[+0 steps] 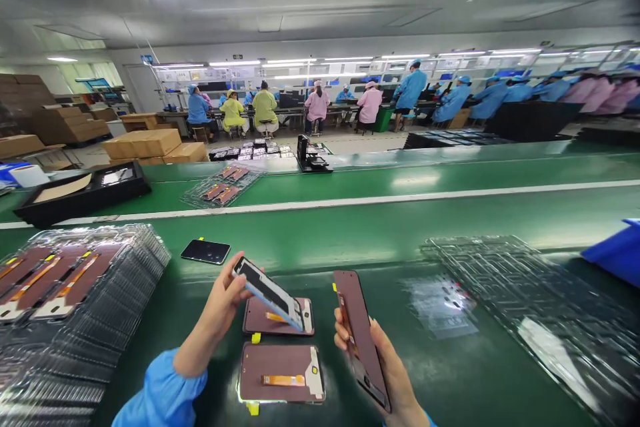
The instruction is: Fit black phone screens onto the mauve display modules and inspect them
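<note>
My left hand [226, 299] grips one end of a light-blue-edged phone frame [270, 290], tilted above the table. My right hand [387, 353] holds a brown-backed phone screen [361, 333] upright at a slant, its orange flex cable partly behind the fingers. Between my hands, a phone screen [283, 371] lies back side up, with an orange flex cable and a yellow tab. Just beyond it, another such screen [257, 317] is partly hidden under the phone frame. A dark phone [205, 251] lies flat beyond my left hand.
A tall stack of clear trays [135, 280] with screens stands at left. More clear trays [500, 280] and clear plastic bags [440, 303] lie at right. Across the green bench [350, 233] are a tray of screens [223, 187], a black stand [311, 157] and a black box [87, 193].
</note>
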{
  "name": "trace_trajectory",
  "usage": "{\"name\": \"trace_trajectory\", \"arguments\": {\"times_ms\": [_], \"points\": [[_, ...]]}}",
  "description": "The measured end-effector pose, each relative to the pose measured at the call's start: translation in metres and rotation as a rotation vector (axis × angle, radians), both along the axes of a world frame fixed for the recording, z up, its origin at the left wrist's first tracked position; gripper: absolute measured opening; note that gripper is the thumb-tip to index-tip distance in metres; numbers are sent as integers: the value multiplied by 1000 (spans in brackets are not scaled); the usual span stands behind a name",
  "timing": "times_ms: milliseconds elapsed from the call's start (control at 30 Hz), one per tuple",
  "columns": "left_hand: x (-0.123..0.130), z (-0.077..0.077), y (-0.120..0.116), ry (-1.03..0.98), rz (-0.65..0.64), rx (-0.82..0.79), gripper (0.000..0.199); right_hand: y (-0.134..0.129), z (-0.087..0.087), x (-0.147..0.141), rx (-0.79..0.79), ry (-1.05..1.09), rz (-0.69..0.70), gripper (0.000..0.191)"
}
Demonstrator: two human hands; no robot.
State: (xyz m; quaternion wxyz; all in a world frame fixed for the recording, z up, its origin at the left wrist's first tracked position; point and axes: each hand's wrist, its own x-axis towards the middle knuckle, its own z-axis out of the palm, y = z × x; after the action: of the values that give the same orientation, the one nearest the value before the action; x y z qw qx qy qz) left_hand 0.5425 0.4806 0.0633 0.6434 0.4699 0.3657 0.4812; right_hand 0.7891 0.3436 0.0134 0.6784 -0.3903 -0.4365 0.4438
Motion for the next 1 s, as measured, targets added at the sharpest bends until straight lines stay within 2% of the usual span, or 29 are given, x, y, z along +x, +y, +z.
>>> {"name": "trace_trajectory", "arguments": {"times_ms": [100,167,267,367,533,800,1000], "points": [[-6,-3,-43,-87,-137,-77,80,-4,14,-1,-87,113,28,45],[-6,-10,-61,-111,-193,-84,84,-7,22,-2,-82,11,30,54],[-3,-21,-75,-96,-246,-76,88,-14,28,-4,-25,-200,52,66],[-1,-25,-80,-59,-299,-50,90,-21,29,-6,23,-423,47,61],[0,-18,-83,-105,-379,-26,84,-28,33,-7,75,-674,75,52],[-2,-15,-86,-93,-406,48,79,-29,35,-6,59,-783,112,51],[8,-14,-92,-83,-406,74,80,-29,29,-19,101,-785,84,56]]}}
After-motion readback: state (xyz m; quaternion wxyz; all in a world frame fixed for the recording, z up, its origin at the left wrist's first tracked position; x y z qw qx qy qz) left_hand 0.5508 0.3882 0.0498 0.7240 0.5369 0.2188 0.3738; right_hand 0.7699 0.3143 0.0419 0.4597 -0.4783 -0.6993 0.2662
